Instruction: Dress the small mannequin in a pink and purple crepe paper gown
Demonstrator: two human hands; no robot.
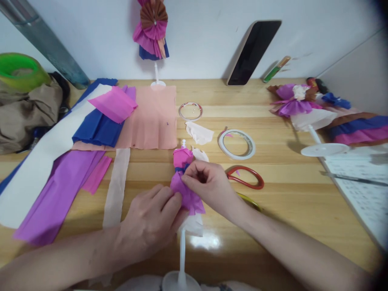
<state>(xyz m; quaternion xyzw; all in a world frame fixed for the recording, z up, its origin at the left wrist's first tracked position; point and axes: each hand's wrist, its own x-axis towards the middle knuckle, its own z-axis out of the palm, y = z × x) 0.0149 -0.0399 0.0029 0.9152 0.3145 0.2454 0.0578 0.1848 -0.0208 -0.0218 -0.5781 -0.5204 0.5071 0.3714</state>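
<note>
While the left hand point(151, 220) pinches the purple skirt point(188, 197) from the left, the right hand point(209, 184) grips its waist.

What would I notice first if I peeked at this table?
Right in the middle, the left hand and the right hand pinch purple crepe paper onto a little paper dress form on a white stand. To the left, bright crepe paper sheets in pink, blue, purple and white are spread over the wooden table. A finished paper dress stands at the back by the wall.
</note>
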